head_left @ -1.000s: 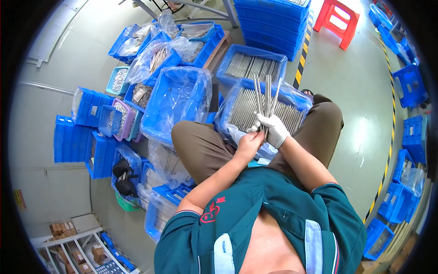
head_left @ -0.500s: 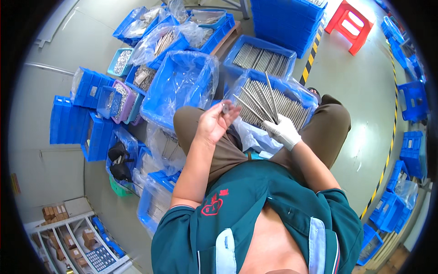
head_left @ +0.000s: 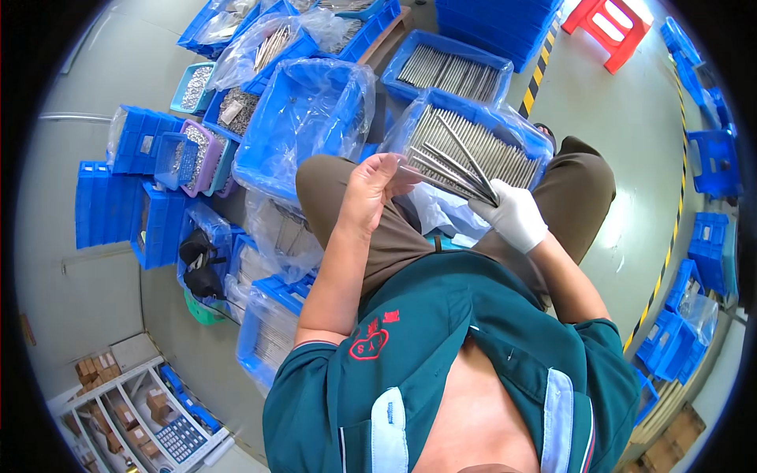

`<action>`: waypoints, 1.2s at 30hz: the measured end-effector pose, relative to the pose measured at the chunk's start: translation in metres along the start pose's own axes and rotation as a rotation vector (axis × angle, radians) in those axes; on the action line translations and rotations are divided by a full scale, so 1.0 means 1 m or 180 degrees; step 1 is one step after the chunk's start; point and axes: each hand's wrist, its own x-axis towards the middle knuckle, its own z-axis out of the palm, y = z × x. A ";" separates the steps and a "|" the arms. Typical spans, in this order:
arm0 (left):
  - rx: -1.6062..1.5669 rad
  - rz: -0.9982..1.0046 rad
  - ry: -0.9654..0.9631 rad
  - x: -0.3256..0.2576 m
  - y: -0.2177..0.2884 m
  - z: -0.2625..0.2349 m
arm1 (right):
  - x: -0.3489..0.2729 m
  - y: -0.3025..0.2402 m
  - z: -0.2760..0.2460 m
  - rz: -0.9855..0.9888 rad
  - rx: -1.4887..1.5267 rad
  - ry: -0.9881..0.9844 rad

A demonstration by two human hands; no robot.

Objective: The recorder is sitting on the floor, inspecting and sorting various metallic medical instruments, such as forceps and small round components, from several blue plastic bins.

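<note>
My right hand (head_left: 516, 218), in a white glove, is closed round a fanned bunch of slim metal rods (head_left: 458, 175). The rods point up and to the left from the glove. My bare left hand (head_left: 369, 191) is at the far end of the bunch, its thumb and fingers closed about the tip of one rod. Its fingertips are partly hidden, and a small thing within them cannot be made out. Just beyond both hands, a blue bin (head_left: 527, 130) lined with clear plastic holds rows of similar rods. White plastic sheeting (head_left: 441, 217) lies between my knees.
A plastic-lined blue bin (head_left: 264, 169) stands by my left knee. Another bin of rods (head_left: 392, 75) sits further off. Blue crates (head_left: 102, 209) and small baskets of metal parts (head_left: 211, 162) crowd the left. A red stool (head_left: 611, 35) stands at the far right.
My left hand has closed in on the rod tips, where before it was apart with fingers curled. The rods have tilted further left, toward it. The whole view has shifted slightly.
</note>
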 end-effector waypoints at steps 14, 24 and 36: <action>0.0413 0.0078 -0.0545 -0.014 0.015 0.000 | -0.004 -0.024 -0.005 0.0126 0.0092 -0.0335; 0.0913 0.0199 -0.0239 -0.010 0.048 -0.013 | -0.009 -0.015 -0.011 0.0624 0.0957 -0.1290; 0.0559 -0.0250 -0.0790 -0.010 0.036 -0.010 | -0.011 -0.025 -0.014 0.0811 0.0854 -0.1294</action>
